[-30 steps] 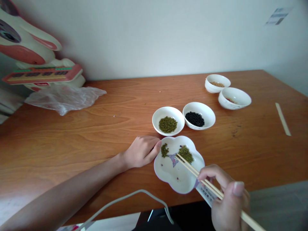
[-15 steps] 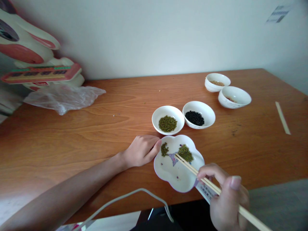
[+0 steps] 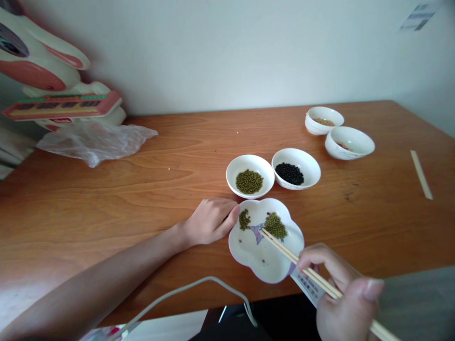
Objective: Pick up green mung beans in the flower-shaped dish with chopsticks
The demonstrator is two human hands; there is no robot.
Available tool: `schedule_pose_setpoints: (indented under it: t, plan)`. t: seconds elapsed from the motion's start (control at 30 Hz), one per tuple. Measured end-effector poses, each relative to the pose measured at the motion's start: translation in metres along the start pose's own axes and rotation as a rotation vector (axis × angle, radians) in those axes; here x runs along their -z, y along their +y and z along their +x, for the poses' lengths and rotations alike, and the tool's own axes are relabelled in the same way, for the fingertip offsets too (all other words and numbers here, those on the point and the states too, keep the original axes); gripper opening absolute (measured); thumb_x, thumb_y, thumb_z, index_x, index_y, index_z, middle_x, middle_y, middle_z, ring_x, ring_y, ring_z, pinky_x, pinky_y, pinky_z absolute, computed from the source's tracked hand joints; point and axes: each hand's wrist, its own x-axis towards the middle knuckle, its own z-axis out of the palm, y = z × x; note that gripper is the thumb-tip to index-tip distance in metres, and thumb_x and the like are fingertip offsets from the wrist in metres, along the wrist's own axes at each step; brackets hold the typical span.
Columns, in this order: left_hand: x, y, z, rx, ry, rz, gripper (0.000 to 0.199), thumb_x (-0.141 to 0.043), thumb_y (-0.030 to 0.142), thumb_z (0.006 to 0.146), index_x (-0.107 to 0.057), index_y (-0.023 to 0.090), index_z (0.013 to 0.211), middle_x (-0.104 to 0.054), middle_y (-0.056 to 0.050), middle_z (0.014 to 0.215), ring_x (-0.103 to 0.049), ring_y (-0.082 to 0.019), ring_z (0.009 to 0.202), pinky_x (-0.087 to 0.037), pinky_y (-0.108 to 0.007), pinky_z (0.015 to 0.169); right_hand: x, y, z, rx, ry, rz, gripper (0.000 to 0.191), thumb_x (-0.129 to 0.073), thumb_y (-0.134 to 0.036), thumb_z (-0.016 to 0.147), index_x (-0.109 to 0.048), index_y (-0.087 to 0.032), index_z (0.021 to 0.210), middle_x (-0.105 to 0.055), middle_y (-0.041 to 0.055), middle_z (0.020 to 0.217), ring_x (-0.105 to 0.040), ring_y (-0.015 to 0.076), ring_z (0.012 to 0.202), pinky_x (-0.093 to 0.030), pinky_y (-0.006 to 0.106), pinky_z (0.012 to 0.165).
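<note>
My left hand (image 3: 212,221) grips the left rim of a white flower-shaped plate (image 3: 261,265), thumb over the edge, other fingers curled on the table. Green mung beans (image 3: 275,226) lie on the plate in a larger pile at the right and a smaller one at the upper left. In my right hand (image 3: 341,289) is a pair of wooden chopsticks (image 3: 284,248). Their tips are close together over the printed figure, beside the larger pile; I cannot make out a bean between them. Just behind the plate stands a white bowl of mung beans (image 3: 249,181).
A bowl of black beans (image 3: 289,174) touches the mung bean bowl. Two more white bowls, one with tan contents (image 3: 324,121) and one with reddish bits (image 3: 343,146), stand farther back. A wooden strip (image 3: 421,174) lies right; a plastic bag (image 3: 95,142) and rabbit-shaped toy (image 3: 64,106) left. A cable (image 3: 199,280) loops in front.
My right hand has shifted slightly right and its thumb has lifted away from the chopsticks. The tips stay by the larger pile. My left hand stays on the rim. The view has moved slightly.
</note>
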Motion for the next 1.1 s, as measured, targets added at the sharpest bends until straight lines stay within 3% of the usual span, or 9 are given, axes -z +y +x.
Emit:
schedule_pose_setpoints:
  t: [0.13, 0.3, 0.5, 0.73, 1.1]
  plan:
    - [0.0, 0.0, 0.0, 0.0, -0.005, 0.003, 0.038, -0.028, 0.031, 0.112, -0.049, 0.02, 0.081, -0.06, -0.002, 0.078, -0.054, -0.015, 0.071, -0.043, -0.028, 0.072, -0.009, -0.012, 0.002, -0.109, 0.048, 0.039, 0.087, -0.002, -0.077, 0.099, -0.063, -0.021, 0.072, -0.062, 0.0063, 0.069, -0.058, 0.0191, 0.062, -0.042, 0.032, 0.055]
    - [-0.001, 0.0, 0.0, -0.001, -0.002, -0.002, 0.038, -0.028, 0.031, 0.112, -0.049, 0.02, 0.082, -0.06, -0.002, 0.078, -0.054, -0.015, 0.071, -0.043, -0.029, 0.072, -0.011, -0.014, 0.005, -0.076, 0.054, 0.028, 0.09, -0.001, -0.078, 0.098, -0.065, -0.021, 0.071, -0.063, 0.0075, 0.067, -0.059, 0.0203, 0.063, -0.043, 0.032, 0.055]
    - [-0.001, -0.001, 0.0, -0.009, 0.001, 0.006, 0.038, -0.029, 0.031, 0.112, -0.049, 0.02, 0.081, -0.059, -0.002, 0.077, -0.053, -0.014, 0.07, -0.042, -0.029, 0.071, -0.017, -0.027, 0.005, -0.148, 0.11, 0.056, 0.081, -0.012, -0.074, 0.102, -0.064, -0.021, 0.071, -0.058, 0.0048, 0.064, -0.052, 0.0175, 0.058, -0.035, 0.032, 0.053]
    - [-0.001, -0.001, -0.001, -0.007, 0.0, -0.001, 0.038, -0.028, 0.031, 0.112, -0.047, 0.02, 0.081, -0.058, -0.001, 0.077, -0.052, -0.014, 0.07, -0.041, -0.029, 0.071, -0.018, -0.027, 0.005, -0.102, 0.063, 0.05, 0.081, -0.007, -0.075, 0.101, -0.061, -0.021, 0.072, -0.054, 0.0039, 0.065, -0.049, 0.0178, 0.059, -0.034, 0.032, 0.054]
    - [-0.001, 0.0, 0.0, -0.011, 0.011, 0.001, 0.039, -0.029, 0.031, 0.112, -0.049, 0.02, 0.081, -0.059, -0.002, 0.077, -0.054, -0.014, 0.07, -0.042, -0.028, 0.07, -0.02, -0.032, 0.01, -0.068, 0.057, 0.025, 0.074, -0.017, -0.069, 0.105, -0.062, -0.021, 0.072, -0.053, 0.0023, 0.061, -0.049, 0.0158, 0.054, -0.031, 0.033, 0.051]
